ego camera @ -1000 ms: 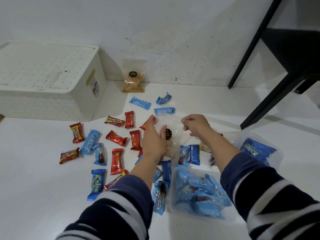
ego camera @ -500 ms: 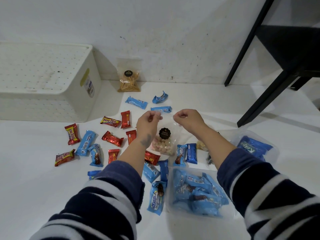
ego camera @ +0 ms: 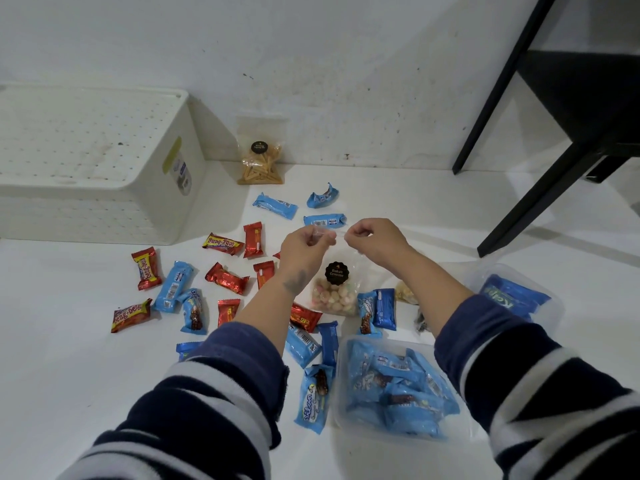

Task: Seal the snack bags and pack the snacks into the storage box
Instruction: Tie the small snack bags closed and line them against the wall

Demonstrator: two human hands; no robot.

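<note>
A clear bag of small round biscuits (ego camera: pixel 335 293) with a black round label hangs upright over the white floor at centre. My left hand (ego camera: pixel 304 249) pinches the bag's top edge at its left end. My right hand (ego camera: pixel 372 239) pinches the same edge at its right end. The white perforated storage box (ego camera: pixel 93 161) stands at the far left with its lid on. Several red and blue wrapped snacks (ego camera: pixel 227 278) lie scattered on the floor around my forearms.
A sealed clear bag of stick snacks (ego camera: pixel 261 161) leans on the wall. Two clear bags of blue packets lie at right, a large one (ego camera: pixel 398 386) near me and another one (ego camera: pixel 512 299) farther right. Black furniture legs (ego camera: pixel 540 188) stand at the upper right.
Both hands have lifted the biscuit bag off the floor and now hold its top edge taut between them. One second ago the bag lay lower, with the left hand's fingers spread.
</note>
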